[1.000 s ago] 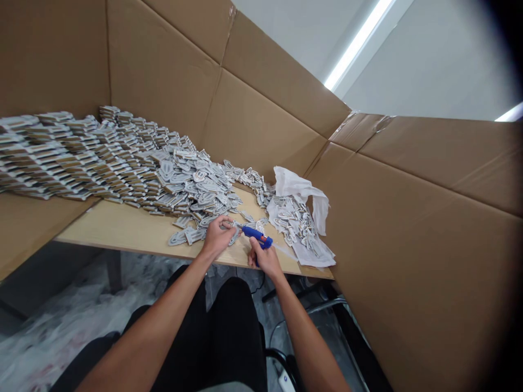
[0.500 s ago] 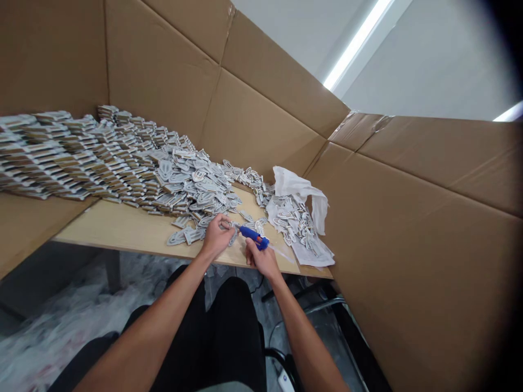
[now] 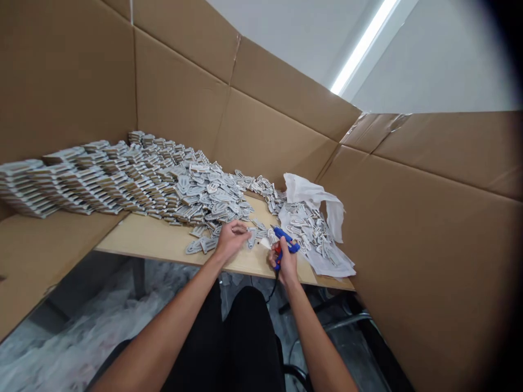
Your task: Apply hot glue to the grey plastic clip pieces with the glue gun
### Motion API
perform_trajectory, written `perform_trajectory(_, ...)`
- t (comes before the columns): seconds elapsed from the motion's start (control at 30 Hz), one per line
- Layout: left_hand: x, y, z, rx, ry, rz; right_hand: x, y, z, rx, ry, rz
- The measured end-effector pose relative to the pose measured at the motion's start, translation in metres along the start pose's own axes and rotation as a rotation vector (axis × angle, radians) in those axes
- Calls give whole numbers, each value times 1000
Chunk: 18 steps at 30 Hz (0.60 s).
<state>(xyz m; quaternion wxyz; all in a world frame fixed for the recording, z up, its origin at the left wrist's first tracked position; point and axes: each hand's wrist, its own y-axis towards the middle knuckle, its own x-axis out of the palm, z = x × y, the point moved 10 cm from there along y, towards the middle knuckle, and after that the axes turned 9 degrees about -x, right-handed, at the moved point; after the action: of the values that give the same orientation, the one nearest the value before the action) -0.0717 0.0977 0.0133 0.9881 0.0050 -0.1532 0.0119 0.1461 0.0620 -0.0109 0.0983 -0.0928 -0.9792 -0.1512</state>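
Note:
My right hand (image 3: 285, 258) is wrapped round a blue hot glue gun (image 3: 286, 239) with a red trigger, its nozzle pointing up and left. A cord hangs from the gun's handle. My left hand (image 3: 233, 239) is closed in a pinch at a flat grey looped piece (image 3: 252, 238) near the table's front. Part of that grip is hidden by my fingers. Left of my left hand, a few similar grey pieces (image 3: 200, 245) lie by the edge, and a loose heap of them (image 3: 220, 190) rises behind it.
Neat stacked rows of the pieces (image 3: 93, 177) fill the left side. To the right, more pieces (image 3: 304, 226) lie on white wrapping sheet (image 3: 335, 218). Tall cardboard walls (image 3: 278, 130) enclose the wooden tabletop (image 3: 151, 234). Clear plastic (image 3: 93, 305) covers the floor below.
The glue gun has been drawn rightward, away from my left hand, and its handle has swung down into view. The camera view has shifted slightly left.

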Motion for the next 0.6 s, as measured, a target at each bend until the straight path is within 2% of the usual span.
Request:
perform_trajectory(0.07, -16, 13, 29, -30, -6, 99, 1, 1, 1, 12, 34, -2)
perform_trajectory(0.17, -50, 35, 79, -43, -91, 345, 7, 0, 3, 32, 20, -36)
perform_trajectory(0.23, -60, 45, 101, 7, -203, 421, 8, 0, 5, 42, 1, -43)
perform_trajectory(0.27, -59, 47, 104, 20, -196, 427, 8, 0, 7, 48, -3, -42)
perform_trajectory(0.33, -47, 45, 96, 30, -42, 386, 7, 1, 8, 48, 5, -20)
perform_trajectory(0.43, -9, 30, 56, 40, 367, 220, -4, 3, 4, 2, 35, 92)
perform_trajectory(0.5, 20, 15, 36, 155, 652, 100, -15, 2, 0, -55, 48, 213)
perform_trajectory(0.6, 59, -2, 19, 383, 1025, -32, -30, 0, -5, -136, 16, 366)
